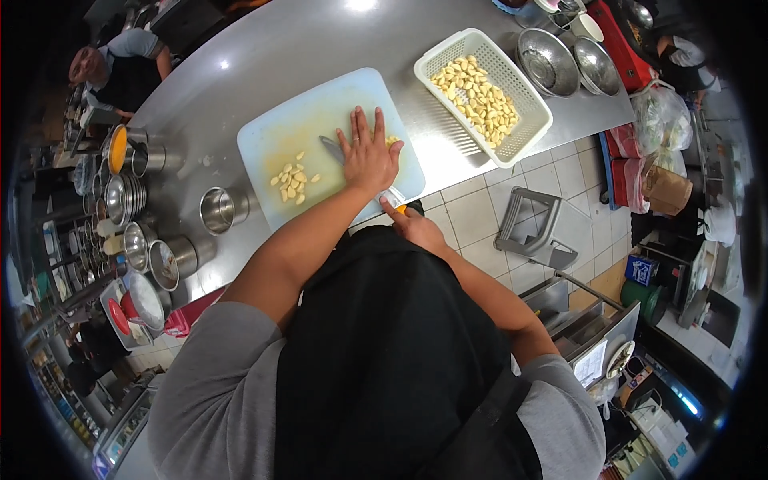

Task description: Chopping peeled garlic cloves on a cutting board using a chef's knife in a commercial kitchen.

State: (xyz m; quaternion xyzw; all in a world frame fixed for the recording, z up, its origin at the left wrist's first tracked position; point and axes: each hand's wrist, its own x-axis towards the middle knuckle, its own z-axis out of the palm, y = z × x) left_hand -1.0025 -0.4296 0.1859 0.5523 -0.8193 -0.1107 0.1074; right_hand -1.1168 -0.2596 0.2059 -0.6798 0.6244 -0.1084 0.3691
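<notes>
My left hand [371,157] lies flat with fingers spread over the blade of a kitchen knife [332,147] on a pale plastic cutting board [324,102]. My right hand [415,227] grips the knife's yellow-and-black handle [402,209] at the board's near edge. Yellow crushed bits, likely garlic, show beside the left fingers; what lies under the palm and blade is hidden. A small heap of peeled garlic cloves [292,180] sits on the board's left part. To the right, a white perforated plastic basket [531,123] holds many more peeled cloves [477,99].
A steel cup [217,210] stands left of the board; steel bowls and pots [171,264] crowd the table's left end. Two metal bowls [547,63] sit beyond the basket. A grey step stool [534,231] stands on the tiled floor. A person [123,72] is across the table, upper left.
</notes>
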